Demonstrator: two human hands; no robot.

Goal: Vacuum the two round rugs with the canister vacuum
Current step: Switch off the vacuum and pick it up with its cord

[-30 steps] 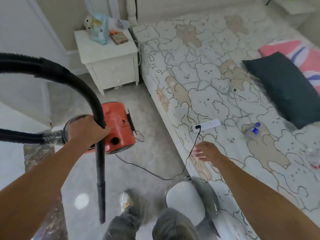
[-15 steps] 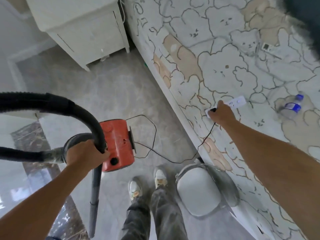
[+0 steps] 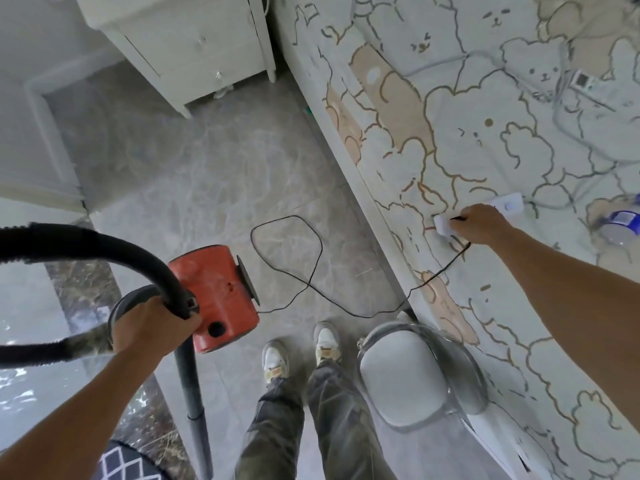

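Note:
The red canister vacuum hangs above the grey floor. My left hand grips it at the top, where the black hose bends down into the dark wand. A thin black cord loops over the floor and runs up onto the bed. My right hand holds the cord's plug at the white power strip lying on the bed. A round rug with a dark diamond pattern shows at the bottom left edge.
The bed with a bear-print sheet fills the right side. A white stool stands against it by my feet. A white nightstand is at the top left. A water bottle and a remote lie on the bed.
My right hand reached from the bed's edge to the power strip and now holds the plug there. My view tilted down toward the floor. The left hand keeps its hold on the vacuum.

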